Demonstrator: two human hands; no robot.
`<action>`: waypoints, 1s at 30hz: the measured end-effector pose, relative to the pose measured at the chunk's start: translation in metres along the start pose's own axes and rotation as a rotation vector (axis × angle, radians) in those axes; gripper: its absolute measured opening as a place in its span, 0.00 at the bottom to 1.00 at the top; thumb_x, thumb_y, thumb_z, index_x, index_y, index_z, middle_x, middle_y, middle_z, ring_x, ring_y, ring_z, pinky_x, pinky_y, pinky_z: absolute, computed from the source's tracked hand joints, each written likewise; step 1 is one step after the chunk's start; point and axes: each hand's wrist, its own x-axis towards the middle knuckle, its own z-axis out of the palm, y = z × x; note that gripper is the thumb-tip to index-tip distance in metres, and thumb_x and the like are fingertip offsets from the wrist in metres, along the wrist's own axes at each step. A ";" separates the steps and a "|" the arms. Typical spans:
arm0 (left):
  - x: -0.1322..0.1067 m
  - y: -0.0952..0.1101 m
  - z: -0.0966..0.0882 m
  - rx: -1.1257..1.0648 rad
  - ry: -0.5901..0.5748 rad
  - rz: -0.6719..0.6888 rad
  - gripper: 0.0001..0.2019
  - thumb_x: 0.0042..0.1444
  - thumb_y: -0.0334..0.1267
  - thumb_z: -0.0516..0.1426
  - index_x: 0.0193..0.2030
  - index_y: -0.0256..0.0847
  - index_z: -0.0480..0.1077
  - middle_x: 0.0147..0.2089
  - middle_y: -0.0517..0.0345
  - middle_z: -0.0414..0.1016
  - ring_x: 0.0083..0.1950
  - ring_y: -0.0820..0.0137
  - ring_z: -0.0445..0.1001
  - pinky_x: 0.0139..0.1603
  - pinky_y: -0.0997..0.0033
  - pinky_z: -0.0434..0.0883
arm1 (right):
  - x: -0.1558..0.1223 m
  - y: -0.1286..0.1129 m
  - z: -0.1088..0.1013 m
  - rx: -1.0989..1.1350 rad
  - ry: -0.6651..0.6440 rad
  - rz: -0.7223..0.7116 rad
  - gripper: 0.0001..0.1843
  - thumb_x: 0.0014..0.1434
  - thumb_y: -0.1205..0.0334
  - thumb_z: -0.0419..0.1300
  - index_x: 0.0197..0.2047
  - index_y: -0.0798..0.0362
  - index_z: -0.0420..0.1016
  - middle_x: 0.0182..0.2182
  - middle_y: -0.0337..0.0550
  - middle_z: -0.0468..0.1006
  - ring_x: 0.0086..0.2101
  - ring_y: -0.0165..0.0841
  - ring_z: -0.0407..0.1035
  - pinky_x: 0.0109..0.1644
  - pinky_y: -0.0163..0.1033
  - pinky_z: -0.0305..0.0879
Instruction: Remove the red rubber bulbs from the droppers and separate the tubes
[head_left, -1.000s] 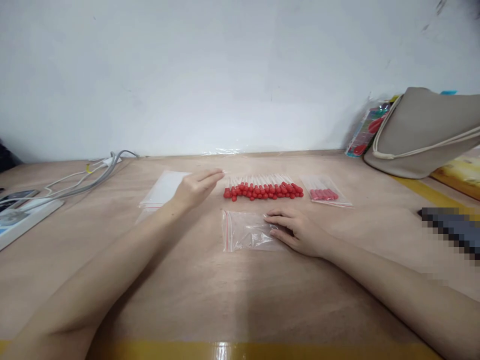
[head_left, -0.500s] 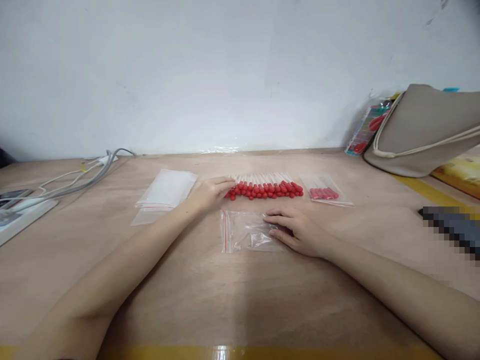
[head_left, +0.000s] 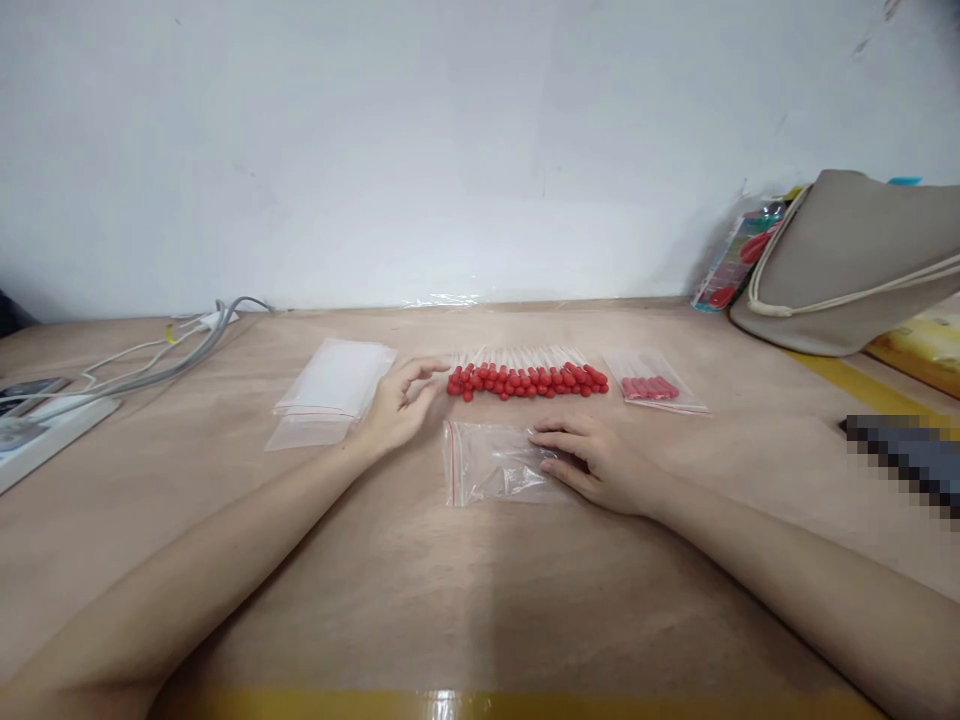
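Observation:
Just left of a row of red-headed white sticks [head_left: 517,378], my left hand [head_left: 405,405] hovers with its fingers loosely curved and apart, and I see nothing in them. My right hand [head_left: 600,462] lies on the right part of a clear zip bag [head_left: 491,465], its fingers spread. The zip bag lies flat, with the red seal line at its left end, and looks empty. To the right of the row, a second zip bag [head_left: 649,382] holds several red-headed sticks.
A stack of flat zip bags [head_left: 326,385] lies left of my left hand. Cables [head_left: 187,350] and a power strip [head_left: 60,440] are at the far left. A grey bag [head_left: 847,265], a clear printed package [head_left: 739,255] and a pixelated dark object [head_left: 904,460] are on the right.
My left hand has drawn back to the left from the end of the stick row, uncovering the leftmost red heads. My right hand stays on the zip bag.

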 end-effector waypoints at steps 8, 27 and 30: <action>-0.049 0.059 -0.006 0.237 -0.616 0.082 0.26 0.62 0.45 0.44 0.65 0.42 0.47 0.68 0.50 0.45 0.68 0.60 0.44 0.66 0.53 0.47 | 0.001 -0.010 0.000 -0.121 -0.079 0.069 0.23 0.61 0.50 0.48 0.54 0.52 0.67 0.52 0.48 0.69 0.50 0.39 0.64 0.53 0.48 0.61; -0.026 0.026 0.001 -0.113 -0.519 -0.425 0.26 0.44 0.46 0.62 0.50 0.38 0.66 0.45 0.54 0.70 0.40 0.69 0.69 0.41 0.70 0.66 | 0.004 0.023 -0.049 -0.607 0.100 0.420 0.09 0.54 0.64 0.51 0.34 0.56 0.72 0.34 0.49 0.73 0.38 0.40 0.67 0.40 0.44 0.61; -0.021 0.025 -0.003 -0.139 -0.590 -0.536 0.26 0.37 0.45 0.65 0.44 0.36 0.68 0.33 0.61 0.66 0.29 0.75 0.63 0.29 0.75 0.61 | 0.000 0.040 -0.065 -0.853 -0.112 0.642 0.11 0.50 0.65 0.54 0.37 0.58 0.71 0.39 0.55 0.72 0.40 0.45 0.66 0.38 0.45 0.59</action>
